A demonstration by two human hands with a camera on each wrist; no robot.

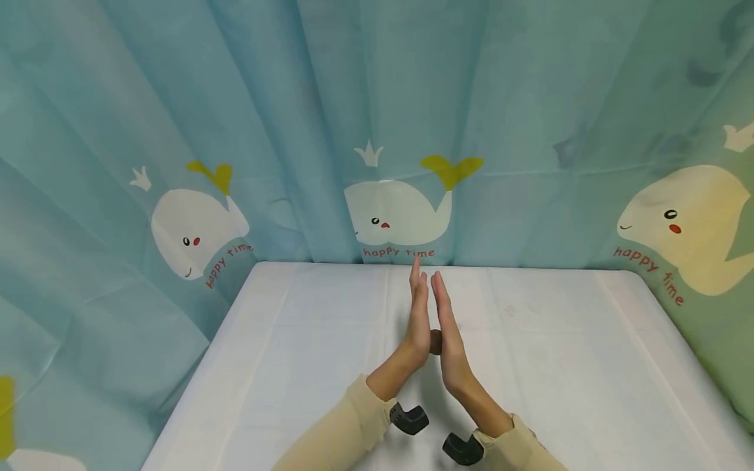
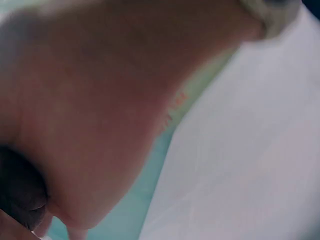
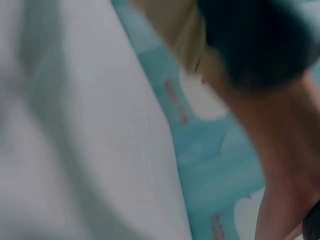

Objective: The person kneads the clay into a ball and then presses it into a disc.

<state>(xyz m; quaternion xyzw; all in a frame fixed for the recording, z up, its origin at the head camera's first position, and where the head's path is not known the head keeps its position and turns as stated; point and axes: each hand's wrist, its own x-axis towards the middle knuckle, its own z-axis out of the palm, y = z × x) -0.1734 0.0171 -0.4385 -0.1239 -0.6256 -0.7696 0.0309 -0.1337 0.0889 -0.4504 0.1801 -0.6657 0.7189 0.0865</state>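
A small, rounded, dark brown lump (image 1: 436, 342) sits between two facing palms. My left hand (image 1: 418, 320) is on its left side and my right hand (image 1: 450, 343) on its right, both with straight fingers pointing away from me. The fingertips come near each other, leaving a narrow gap above the lump. In the left wrist view the dark lump (image 2: 22, 190) shows a crease on its surface, close against the right palm (image 2: 90, 125). Only an edge of the lump (image 3: 312, 225) appears in the right wrist view, beside the left hand (image 3: 287, 205).
Beneath the hands lies a white-covered table (image 1: 306, 366). A blue-green curtain (image 1: 400, 78) printed with whales hangs behind and along its sides. Black curved wrist mounts (image 1: 410, 419) stick out inward from both beige sleeves (image 1: 336, 435), close to each other.
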